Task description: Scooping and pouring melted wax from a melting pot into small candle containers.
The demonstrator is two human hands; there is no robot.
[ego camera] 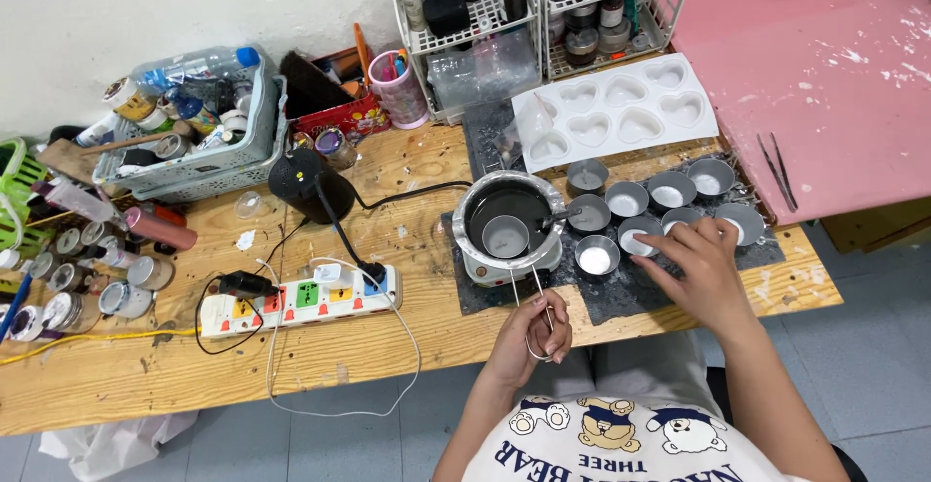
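My left hand [531, 332] grips the wire handle of a small metal ladle [505, 238], whose cup rests in the dark melting pot [543, 194] on a small white heater. My right hand [698, 267] reaches over several small round metal cups [594, 257] holding white wax, with its fingertips touching one cup [636, 234] near the middle. The cups stand on a dark mat [630, 288] on the wooden table.
A white heart-shaped mould tray [621, 109] lies behind the cups. A power strip [301, 301] with cables sits to the left, beside a black cup [308, 186]. Baskets, jars and bottles crowd the left side; a wire rack [543, 16] stands at the back. A pink board [824, 75] lies to the right.
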